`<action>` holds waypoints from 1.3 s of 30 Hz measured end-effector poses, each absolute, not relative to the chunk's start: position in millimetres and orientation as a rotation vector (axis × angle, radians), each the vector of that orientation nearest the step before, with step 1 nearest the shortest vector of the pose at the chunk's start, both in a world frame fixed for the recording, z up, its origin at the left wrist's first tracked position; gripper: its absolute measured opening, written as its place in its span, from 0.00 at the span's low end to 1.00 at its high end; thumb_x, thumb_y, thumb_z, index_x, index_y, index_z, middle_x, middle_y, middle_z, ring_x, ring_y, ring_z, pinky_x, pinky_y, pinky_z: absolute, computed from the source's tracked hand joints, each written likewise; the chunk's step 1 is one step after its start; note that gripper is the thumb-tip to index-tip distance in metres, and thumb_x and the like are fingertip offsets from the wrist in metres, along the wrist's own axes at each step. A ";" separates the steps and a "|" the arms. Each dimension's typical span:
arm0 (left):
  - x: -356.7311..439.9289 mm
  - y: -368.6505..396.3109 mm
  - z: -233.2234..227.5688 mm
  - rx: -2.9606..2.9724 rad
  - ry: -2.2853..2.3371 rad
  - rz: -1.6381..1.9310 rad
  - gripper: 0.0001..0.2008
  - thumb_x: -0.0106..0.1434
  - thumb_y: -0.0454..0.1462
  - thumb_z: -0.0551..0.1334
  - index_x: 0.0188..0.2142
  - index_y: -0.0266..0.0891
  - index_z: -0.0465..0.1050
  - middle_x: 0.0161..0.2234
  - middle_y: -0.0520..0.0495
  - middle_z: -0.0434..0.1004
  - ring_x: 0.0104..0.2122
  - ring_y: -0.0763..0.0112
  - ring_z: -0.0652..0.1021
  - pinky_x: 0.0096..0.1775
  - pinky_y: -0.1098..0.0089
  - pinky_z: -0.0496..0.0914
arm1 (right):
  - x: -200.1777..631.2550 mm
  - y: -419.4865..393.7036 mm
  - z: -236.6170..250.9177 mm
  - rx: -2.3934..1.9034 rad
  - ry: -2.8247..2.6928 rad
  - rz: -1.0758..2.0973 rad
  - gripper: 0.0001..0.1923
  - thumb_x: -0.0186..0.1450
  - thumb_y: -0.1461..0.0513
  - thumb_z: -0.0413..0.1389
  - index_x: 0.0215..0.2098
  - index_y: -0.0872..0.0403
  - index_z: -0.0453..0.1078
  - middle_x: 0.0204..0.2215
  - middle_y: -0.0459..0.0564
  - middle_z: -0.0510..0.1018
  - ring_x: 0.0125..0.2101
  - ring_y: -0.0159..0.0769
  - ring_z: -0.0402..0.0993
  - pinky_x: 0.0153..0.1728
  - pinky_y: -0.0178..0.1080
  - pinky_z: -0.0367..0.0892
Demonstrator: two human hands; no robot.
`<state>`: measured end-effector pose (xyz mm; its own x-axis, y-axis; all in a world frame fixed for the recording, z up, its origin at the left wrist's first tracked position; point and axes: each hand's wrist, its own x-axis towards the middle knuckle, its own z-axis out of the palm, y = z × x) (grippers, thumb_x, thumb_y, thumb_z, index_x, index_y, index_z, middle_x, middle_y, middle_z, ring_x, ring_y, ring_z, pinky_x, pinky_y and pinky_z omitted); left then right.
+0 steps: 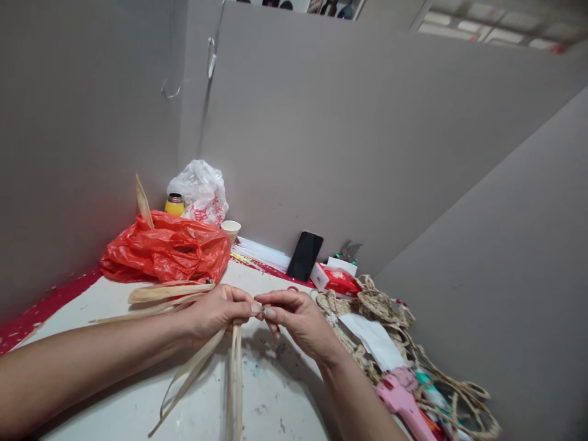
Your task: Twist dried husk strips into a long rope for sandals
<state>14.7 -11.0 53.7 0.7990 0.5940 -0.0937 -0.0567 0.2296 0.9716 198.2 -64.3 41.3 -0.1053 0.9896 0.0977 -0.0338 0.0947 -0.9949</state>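
- Far left, a red plastic bag (168,250) sits slumped on the white table (114,416), one pale leaf blade poking up out of it, and a yellow jar (174,205) and a white bag (201,191) tucked behind it against the grey wall.
- Just in front of the red bag, a few loose dried leaf strips (169,293) lie flat, long axis running left to right, close behind the left wrist.
- Now the left hand (215,311): fingers closed, pinching the top of the straw strips (236,373) between thumb and fingertips.
- Those strips hang straight down from the pinch, long axis toward the camera, with another pair trailing off down and to the left; they look pale tan, flat, thin and papery.
- Both hands meet at the same point above the table, so the strip ends lie right between the two sets of fingertips, neither hand clearly nearer.
- The right hand (298,318) is closed too, fingertips curled in and pinching the same strip ends, touching the left fingertips.
- Behind them, a paper cup (230,229), a black phone (305,255) leaning on the wall and a red-and-white box (334,279).
- Right side: a heap of braided rope (386,309), a white paper sheet (374,340) on it, and a pink glue gun (404,401) near the right forearm.
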 end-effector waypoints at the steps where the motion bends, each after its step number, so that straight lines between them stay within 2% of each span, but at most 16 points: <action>1: 14.8 -11.3 53.9 1.268 0.509 0.471 0.17 0.49 0.48 0.66 0.24 0.34 0.71 0.14 0.59 0.53 0.17 0.82 0.52 0.20 0.74 0.46 | 197.9 -64.9 42.2 -1.071 -1.310 1.215 0.09 0.53 0.61 0.65 0.33 0.55 0.78 0.21 0.46 0.75 0.18 0.27 0.66 0.21 0.33 0.64; 8: 16.9 -10.4 51.7 1.209 0.486 0.474 0.14 0.47 0.44 0.66 0.22 0.34 0.70 0.13 0.59 0.55 0.15 0.83 0.53 0.19 0.75 0.48 | 191.3 -68.2 51.9 -1.111 -1.372 1.107 0.06 0.53 0.60 0.65 0.26 0.55 0.76 0.20 0.46 0.75 0.18 0.27 0.65 0.20 0.32 0.61; 15: 19.1 -5.9 46.1 1.298 0.479 0.510 0.13 0.52 0.44 0.63 0.28 0.33 0.73 0.15 0.59 0.57 0.15 0.82 0.54 0.19 0.75 0.51 | 186.6 -68.5 54.8 -1.177 -1.394 0.888 0.09 0.57 0.58 0.61 0.26 0.55 0.71 0.20 0.45 0.74 0.18 0.27 0.63 0.21 0.32 0.60; 19: 17.9 -12.2 43.0 1.679 0.514 0.727 0.15 0.60 0.44 0.58 0.29 0.34 0.75 0.20 0.54 0.66 0.21 0.79 0.63 0.27 0.75 0.58 | 180.6 -65.7 47.1 -1.180 -1.310 0.860 0.10 0.58 0.57 0.60 0.27 0.56 0.70 0.16 0.42 0.69 0.18 0.27 0.62 0.21 0.31 0.60; 23: 16.6 -14.2 43.6 1.802 0.513 0.776 0.15 0.61 0.43 0.55 0.28 0.34 0.75 0.25 0.50 0.73 0.27 0.75 0.68 0.32 0.74 0.61 | 178.9 -61.9 40.3 -1.143 -1.201 1.042 0.11 0.57 0.56 0.61 0.27 0.57 0.69 0.16 0.41 0.68 0.16 0.25 0.60 0.18 0.30 0.58; 26: 17.6 -7.5 41.7 1.622 0.554 0.762 0.14 0.57 0.44 0.59 0.27 0.34 0.74 0.22 0.52 0.70 0.24 0.76 0.65 0.30 0.74 0.59 | 183.7 -61.4 39.1 -1.162 -1.191 1.003 0.14 0.62 0.53 0.55 0.36 0.57 0.70 0.21 0.44 0.70 0.16 0.26 0.62 0.17 0.31 0.59; 29: 18.5 1.6 37.3 1.440 0.579 0.664 0.15 0.53 0.46 0.62 0.26 0.34 0.74 0.15 0.57 0.57 0.19 0.79 0.55 0.24 0.74 0.50 | 189.7 -63.4 39.0 -1.246 -1.439 0.555 0.18 0.67 0.55 0.47 0.53 0.52 0.62 0.27 0.46 0.71 0.21 0.30 0.66 0.23 0.34 0.63; 31: 18.7 6.1 34.8 1.357 0.525 0.564 0.16 0.52 0.46 0.63 0.27 0.34 0.73 0.15 0.59 0.52 0.18 0.80 0.51 0.23 0.73 0.46 | 192.2 -65.0 38.5 -1.264 -1.761 0.250 0.20 0.68 0.59 0.47 0.57 0.51 0.58 0.30 0.48 0.72 0.27 0.32 0.68 0.30 0.36 0.64; 33: 19.0 8.1 33.5 1.311 0.468 0.472 0.15 0.50 0.46 0.63 0.26 0.33 0.72 0.15 0.59 0.51 0.18 0.80 0.49 0.23 0.72 0.44 | 192.7 -66.2 37.7 -1.251 -2.045 0.063 0.16 0.68 0.62 0.45 0.53 0.53 0.62 0.32 0.50 0.72 0.30 0.35 0.68 0.33 0.36 0.63; 35: 19.4 7.6 33.8 1.295 0.434 0.415 0.16 0.50 0.46 0.64 0.26 0.33 0.71 0.16 0.59 0.52 0.19 0.80 0.49 0.23 0.72 0.43 | 191.2 -67.0 37.0 -1.253 -2.183 -0.055 0.11 0.68 0.63 0.43 0.41 0.55 0.67 0.30 0.51 0.71 0.29 0.35 0.67 0.31 0.36 0.61; 37: 19.3 5.4 35.9 1.335 0.414 0.409 0.17 0.52 0.47 0.63 0.26 0.33 0.70 0.16 0.58 0.54 0.19 0.80 0.50 0.24 0.73 0.44 | 187.1 -67.6 36.3 -1.271 -2.203 -0.117 0.12 0.68 0.65 0.43 0.31 0.54 0.65 0.27 0.49 0.69 0.26 0.34 0.64 0.28 0.35 0.58; 39: 17.6 2.5 39.2 1.475 0.425 0.475 0.16 0.55 0.47 0.60 0.27 0.34 0.70 0.17 0.57 0.55 0.20 0.79 0.53 0.24 0.73 0.47 | 180.0 -67.8 35.4 -1.305 -2.110 -0.080 0.13 0.67 0.64 0.43 0.26 0.53 0.62 0.24 0.47 0.67 0.24 0.32 0.61 0.27 0.35 0.55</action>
